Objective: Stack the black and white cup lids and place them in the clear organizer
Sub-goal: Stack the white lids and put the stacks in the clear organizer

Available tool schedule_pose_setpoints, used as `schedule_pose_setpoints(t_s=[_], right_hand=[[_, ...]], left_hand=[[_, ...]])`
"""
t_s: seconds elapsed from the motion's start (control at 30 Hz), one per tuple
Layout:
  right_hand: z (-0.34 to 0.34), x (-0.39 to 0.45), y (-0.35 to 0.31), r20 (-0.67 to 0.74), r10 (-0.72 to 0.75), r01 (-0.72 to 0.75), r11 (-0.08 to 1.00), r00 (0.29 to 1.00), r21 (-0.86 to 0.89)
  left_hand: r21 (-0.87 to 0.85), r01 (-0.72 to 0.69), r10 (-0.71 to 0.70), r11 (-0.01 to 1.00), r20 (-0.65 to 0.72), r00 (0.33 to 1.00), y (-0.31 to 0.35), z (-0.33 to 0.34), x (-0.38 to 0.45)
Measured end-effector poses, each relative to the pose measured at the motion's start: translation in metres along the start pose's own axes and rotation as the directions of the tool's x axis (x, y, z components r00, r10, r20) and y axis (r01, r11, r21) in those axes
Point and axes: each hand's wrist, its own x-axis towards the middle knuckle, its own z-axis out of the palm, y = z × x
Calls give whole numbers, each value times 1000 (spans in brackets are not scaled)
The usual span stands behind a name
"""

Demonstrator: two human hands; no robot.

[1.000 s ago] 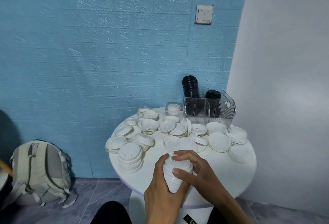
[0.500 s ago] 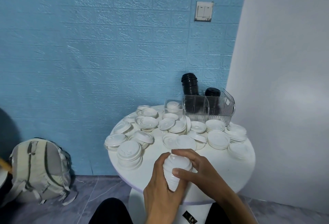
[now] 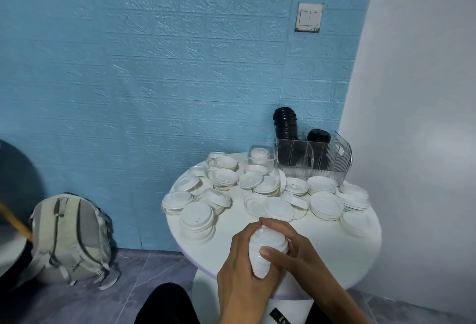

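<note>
Held low in the centre of the frame: a stack of white lids (image 3: 265, 251), nested tight, ribbed along its side, tilted with its domed top toward the upper right. Wrapped from the left and beneath by the left hand (image 3: 238, 269), fingers curled round the lower part of the stack. Clasped from the right by the right hand (image 3: 293, 251), fingers arched over the top end, thumb (image 3: 270, 251) pressed across the front of the stack. Each grip closed on the stack; stack above the near edge of the round white table (image 3: 360, 254).

Scattered across the table behind the hands: loose white lids (image 3: 197, 216), some single, some in short piles, spread from the left rim to the right rim. At the far edge, upper right of the table: the clear organizer (image 3: 332, 161), ribbed walls, divided into compartments. Standing in it: a tall stack of black lids (image 3: 285, 124) in the left compartment and a shorter black stack (image 3: 318, 136) further right. Just left of the organizer: a small clear container (image 3: 260, 155) with white lids inside.

Between the hands and the organizer: the field of loose lids. On the floor at lower left: a grey backpack (image 3: 69, 236) against the blue wall. On the wall, upper right: a light switch (image 3: 309, 17).
</note>
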Motion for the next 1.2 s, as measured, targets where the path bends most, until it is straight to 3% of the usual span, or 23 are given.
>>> schedule_pose_setpoints(t_s=[0.27, 0.37, 0.5, 0.6, 0.8, 1.2], right_hand=[[-6, 11, -4, 83, 3, -1, 1000, 997, -15], [-18, 30, -7, -75, 51, -52, 999, 996, -12], [-40, 67, -4, -350, 32, -150, 937, 936, -315], [-45, 86, 10, -360, 95, -282, 810, 928, -514], [-30, 91, 19, -356, 65, -303, 677, 932, -670], [-21, 73, 27, -389, -2, -235, 794, 921, -561]], left_hand=[[-36, -27, 27, 999, -15, 1000, -11, 0, 7], [-56, -29, 28, 998, -11, 1000, -14, -1, 8], [-67, -22, 21, 998, -4, 1000, -13, -3, 6], [-49, -15, 14, 999, -15, 1000, -11, -2, 6], [-30, -23, 23, 999, -16, 1000, -12, -1, 7], [3, -32, 33, 999, -16, 999, -14, 2, 9]])
